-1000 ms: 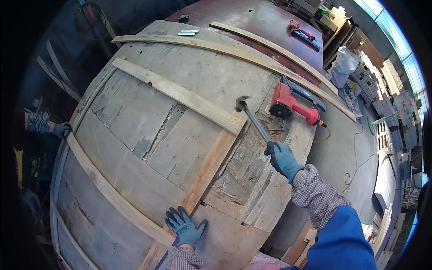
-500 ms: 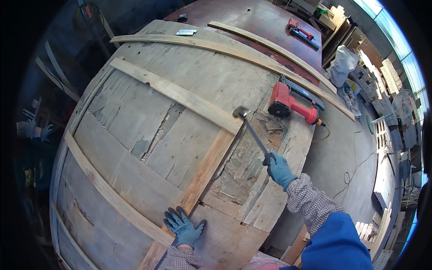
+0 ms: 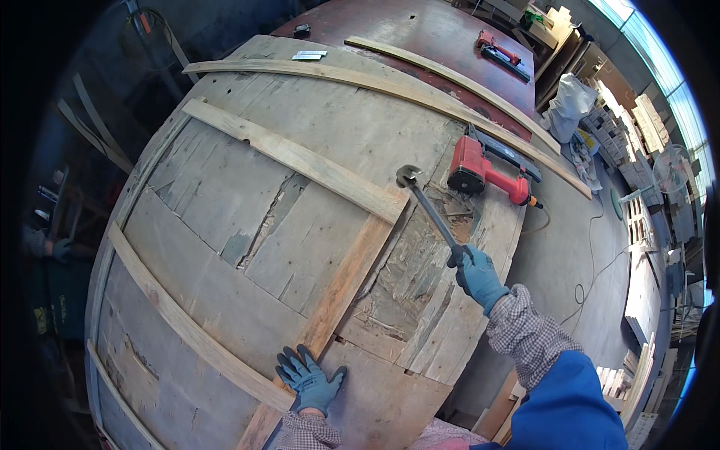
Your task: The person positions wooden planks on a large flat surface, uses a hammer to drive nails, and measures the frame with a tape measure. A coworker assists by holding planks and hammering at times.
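A claw hammer (image 3: 431,211) is gripped near its handle end by my right hand (image 3: 480,281), in a blue-grey work glove. Its head is close to the corner where a pale cross slat (image 3: 300,161) meets a browner wooden plank (image 3: 352,277). Whether the head touches the wood I cannot tell. My left hand (image 3: 311,381), gloved alike, lies with fingers spread on the brown plank, beside its joint with a second cross slat (image 3: 195,322). The slats and plank rest on a worn plywood table top (image 3: 247,195).
A red nail gun (image 3: 487,171) with a hose lies on the table's right side; a smaller one (image 3: 502,56) lies on the far red surface. Long slats (image 3: 390,90) run along the back. At far left another person's gloved hand (image 3: 60,249) shows. Timber stacks (image 3: 630,165) stand at the right.
My right hand has shifted slightly right and nearer me, with the hammer, whose head has turned. My left hand stays almost in place. The other person's hand at far left has moved lower.
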### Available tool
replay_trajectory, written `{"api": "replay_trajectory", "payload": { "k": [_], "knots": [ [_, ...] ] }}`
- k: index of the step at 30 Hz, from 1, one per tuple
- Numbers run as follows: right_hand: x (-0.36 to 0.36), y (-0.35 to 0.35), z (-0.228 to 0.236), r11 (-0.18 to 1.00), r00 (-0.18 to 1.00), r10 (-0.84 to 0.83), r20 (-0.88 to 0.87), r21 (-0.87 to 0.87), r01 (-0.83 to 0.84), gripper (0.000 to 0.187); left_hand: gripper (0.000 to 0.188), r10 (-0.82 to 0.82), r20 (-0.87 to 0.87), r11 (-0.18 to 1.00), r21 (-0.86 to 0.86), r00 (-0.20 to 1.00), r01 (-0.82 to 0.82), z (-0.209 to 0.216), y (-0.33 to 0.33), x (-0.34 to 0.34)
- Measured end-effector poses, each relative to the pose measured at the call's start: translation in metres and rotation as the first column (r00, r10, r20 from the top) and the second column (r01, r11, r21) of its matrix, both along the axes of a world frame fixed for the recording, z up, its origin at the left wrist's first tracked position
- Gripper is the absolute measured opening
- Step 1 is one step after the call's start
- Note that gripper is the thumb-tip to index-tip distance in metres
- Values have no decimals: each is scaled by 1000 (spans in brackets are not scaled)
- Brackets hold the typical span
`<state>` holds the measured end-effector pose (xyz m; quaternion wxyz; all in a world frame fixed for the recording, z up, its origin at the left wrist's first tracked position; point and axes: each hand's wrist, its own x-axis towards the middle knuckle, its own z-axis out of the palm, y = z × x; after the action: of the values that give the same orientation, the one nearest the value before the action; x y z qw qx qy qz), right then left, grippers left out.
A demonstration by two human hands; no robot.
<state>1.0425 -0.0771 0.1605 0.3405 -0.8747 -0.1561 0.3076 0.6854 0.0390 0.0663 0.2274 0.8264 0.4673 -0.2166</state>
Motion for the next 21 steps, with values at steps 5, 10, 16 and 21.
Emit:
{"api": "replay_trajectory", "payload": {
  "k": [5, 10, 16, 21],
  "knots": [
    [-1, -13, -45, 989, 996, -90, -7, 118, 90, 38, 119, -15, 26, 1000, -11, 1000, 15, -2, 1, 2],
    [7, -23, -38, 966, 976, -193, -102, 157, 207, 40, 119, -18, 15, 1000, 7, 1000, 18, -2, -3, 0],
    [14, -19, -51, 997, 999, -17, -28, 78, 19, 32, 115, -19, 49, 998, -54, 999, 22, 3, -2, 10],
    [-5, -14, -84, 970, 976, -216, 21, 115, 213, 25, 87, 67, 324, 996, -74, 944, -45, -2, 13, -36]
  ]
}}
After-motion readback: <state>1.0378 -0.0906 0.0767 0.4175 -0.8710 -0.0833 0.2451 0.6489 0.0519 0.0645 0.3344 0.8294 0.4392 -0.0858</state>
